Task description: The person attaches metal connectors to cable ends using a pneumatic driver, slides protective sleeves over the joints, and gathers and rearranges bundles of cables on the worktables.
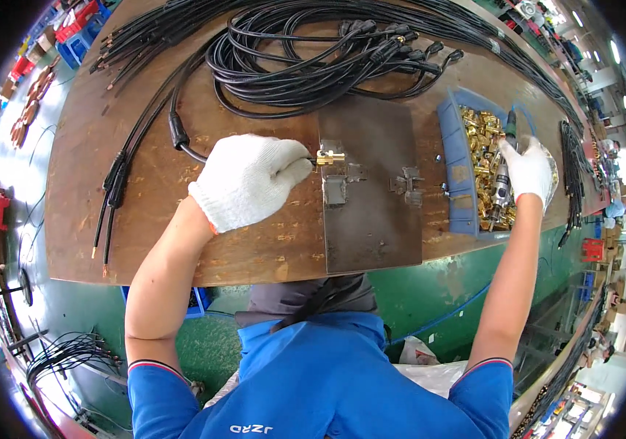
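At bench [276,254], L edge of dark metal plate [375,234]: L hand [250,181], white knit glove, thumb + fingers together, clamped on end of blk cable [194,154]. Cable enters glove from L side; short dark bit shows past fingertips, then brass fitting [332,158]. Fitting sits just R of the grip, outside the fingers, pointing R, approx. level. It's over plate's L margin, just beyond the L metal block [335,190]; contact w/ plate or block: can't tell. Second block [408,185] nr plate's R edge.

R hand [534,172], also gloved, well apart from L, at upper part of slim dark/silver tool [502,186]. Thumb by the shaft; rest of fingers partly hidden, so can't tell if fully closed round it. Tool lies lengthwise over blue bin [460,179] full of loose brass pcs [485,130]; blue hose [528,115] by its far end.

Far side of bench: big coil of blk cable [269,66], connectors bunched at its R. Bench L: cable leads w/ bare copper ends [114,192], ends toward near edge.
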Motion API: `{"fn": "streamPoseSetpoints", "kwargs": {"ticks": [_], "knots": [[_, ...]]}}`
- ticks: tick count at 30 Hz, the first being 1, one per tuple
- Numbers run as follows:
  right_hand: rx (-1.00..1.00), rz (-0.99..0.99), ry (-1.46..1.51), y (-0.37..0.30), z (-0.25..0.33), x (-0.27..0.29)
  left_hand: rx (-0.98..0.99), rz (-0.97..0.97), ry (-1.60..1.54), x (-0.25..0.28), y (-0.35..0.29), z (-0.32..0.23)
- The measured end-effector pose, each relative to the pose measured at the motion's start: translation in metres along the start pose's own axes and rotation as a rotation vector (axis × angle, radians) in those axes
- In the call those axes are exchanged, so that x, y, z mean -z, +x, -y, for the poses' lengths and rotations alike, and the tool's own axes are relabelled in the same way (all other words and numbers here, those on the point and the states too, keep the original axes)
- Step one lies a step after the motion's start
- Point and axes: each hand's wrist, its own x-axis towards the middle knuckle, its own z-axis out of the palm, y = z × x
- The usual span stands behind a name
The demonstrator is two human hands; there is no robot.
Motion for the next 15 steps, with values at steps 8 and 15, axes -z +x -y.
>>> {"fn": "streamPoseSetpoints", "kwargs": {"ticks": [8, 15], "knots": [[0.506, 0.53, 1.299, -0.131, 0.173, 0.055, -0.052, 0.084, 0.012, 0.01, 0.003, -0.011], [0.048, 0.993, 1.726, -0.154, 0.195, 0.038, -0.173, -0.084, -0.034, 0.01, -0.007, -0.026]]}}
